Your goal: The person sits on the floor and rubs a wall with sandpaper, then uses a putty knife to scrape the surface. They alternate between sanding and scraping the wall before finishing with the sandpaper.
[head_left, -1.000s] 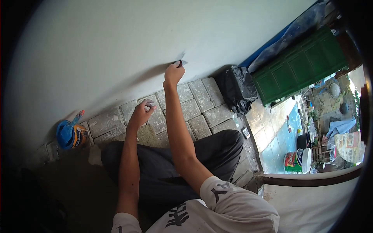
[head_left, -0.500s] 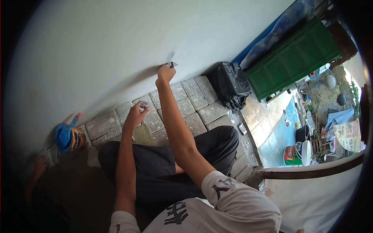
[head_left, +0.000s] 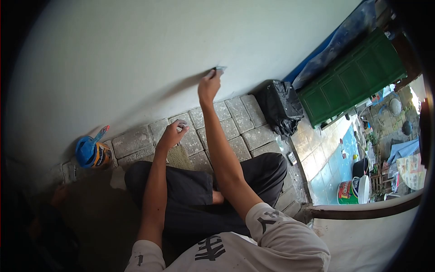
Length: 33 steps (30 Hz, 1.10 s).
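Scraper (head_left: pixel 221 69) gripped by its mostly hidden handle in a closed right hand (head_left: pixel 210 87), a person seated with legs folded works low on a white wall (head_left: pixel 136 54), just above a strip of grey pavers (head_left: pixel 131 141). The blade, which 0.5 seconds earlier sat below a grey patch on the wall, now lies over most of that spot and appears to be pressed flat there, leaving only a faint mark showing above its edge. That suggests the blade is being worked across the patch, though the wall beneath it is hidden. The left hand (head_left: pixel 173 135) hangs above the pavers with its fingers curled, much as in both earlier frames; something pale shows at the fingertips, but whether it is a held object or a coating cannot be told. The whole view has shifted slightly, carrying the blue-topped can (head_left: pixel 93 153) and its brush (head_left: pixel 102 133) rightward in the frame, while both appear unmoved on the ground.
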Tool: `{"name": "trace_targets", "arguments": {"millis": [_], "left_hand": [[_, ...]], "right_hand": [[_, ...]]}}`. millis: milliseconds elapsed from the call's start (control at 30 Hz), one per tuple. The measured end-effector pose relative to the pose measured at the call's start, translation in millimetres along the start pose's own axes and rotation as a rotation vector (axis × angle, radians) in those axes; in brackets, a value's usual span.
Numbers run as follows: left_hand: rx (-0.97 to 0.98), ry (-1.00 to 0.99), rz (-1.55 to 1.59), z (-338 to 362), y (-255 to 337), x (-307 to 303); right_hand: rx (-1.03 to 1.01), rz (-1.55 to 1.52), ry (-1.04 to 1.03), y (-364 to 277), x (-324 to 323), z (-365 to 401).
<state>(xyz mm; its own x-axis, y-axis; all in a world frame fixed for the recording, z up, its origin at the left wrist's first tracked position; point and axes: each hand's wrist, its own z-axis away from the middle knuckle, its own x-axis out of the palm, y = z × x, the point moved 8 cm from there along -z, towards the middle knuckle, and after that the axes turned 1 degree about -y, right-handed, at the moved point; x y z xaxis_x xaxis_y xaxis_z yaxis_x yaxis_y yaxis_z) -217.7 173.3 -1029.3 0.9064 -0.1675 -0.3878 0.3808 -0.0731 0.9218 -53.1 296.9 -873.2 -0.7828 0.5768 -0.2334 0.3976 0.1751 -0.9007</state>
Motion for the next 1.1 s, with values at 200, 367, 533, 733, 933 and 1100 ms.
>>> {"name": "trace_targets", "arguments": {"millis": [200,367,533,733,933,1100], "left_hand": [[0.031,0.007,-0.016,-4,-5,1],[-0.036,-0.018,0.053,-16,-18,4],[-0.038,-0.040,0.110,-11,-14,9],[-0.128,-0.062,0.207,-6,-24,11],[-0.114,-0.041,0.239,-15,-20,8],[-0.117,-0.052,0.121,-7,-18,7]], "right_hand": [[-0.089,0.022,0.067,-6,-1,5],[-0.205,-0.044,0.134,-19,-2,12],[-0.006,0.086,0.146,-16,-6,6],[0.184,-0.137,-0.216,-30,-10,8],[-0.504,0.016,0.408,-57,-14,6],[0.138,-0.201,-0.025,-1,1,-6]]}}
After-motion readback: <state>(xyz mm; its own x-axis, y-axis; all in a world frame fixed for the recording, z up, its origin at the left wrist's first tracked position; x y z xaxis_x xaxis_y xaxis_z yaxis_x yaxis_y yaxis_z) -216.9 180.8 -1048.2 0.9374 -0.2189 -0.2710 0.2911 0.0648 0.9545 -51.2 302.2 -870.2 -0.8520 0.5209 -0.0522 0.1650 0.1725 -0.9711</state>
